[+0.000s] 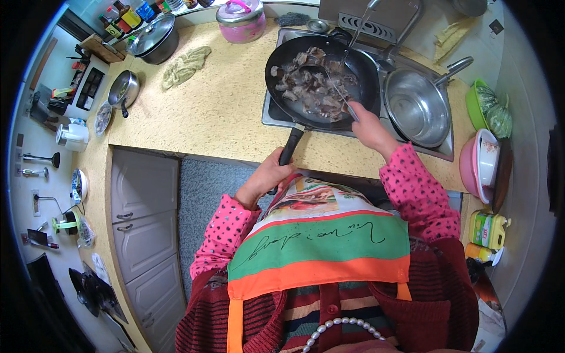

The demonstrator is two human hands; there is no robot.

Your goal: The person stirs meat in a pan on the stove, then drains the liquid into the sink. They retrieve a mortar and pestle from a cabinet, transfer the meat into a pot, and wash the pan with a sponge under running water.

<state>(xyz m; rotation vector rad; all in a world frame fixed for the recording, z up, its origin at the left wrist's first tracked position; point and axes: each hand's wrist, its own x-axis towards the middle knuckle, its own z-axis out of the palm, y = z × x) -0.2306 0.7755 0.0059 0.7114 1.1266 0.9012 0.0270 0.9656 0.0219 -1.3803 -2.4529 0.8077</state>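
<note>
A large black wok (282, 110) rests over the left basin of the sink, with chunks of meat (304, 81) and cloudy water in it. My left hand (270, 174) is wrapped around the wok's black handle (290, 148). In my right hand (370, 128) is the metal handle of a spatula or ladle (342, 95); its dark head is partly hidden among the meat. Water runs from the faucet (373, 4) into the wok's far right side.
Right of the wok, a steel bowl (417, 108) sits in the other basin. A green cloth (186, 67), a small saucepan (123, 90), a lidded pot (156, 39) and a pink pot (240, 22) stand on the speckled counter (212, 110). Basins (470, 165) and a green squash (499, 119) are at right.
</note>
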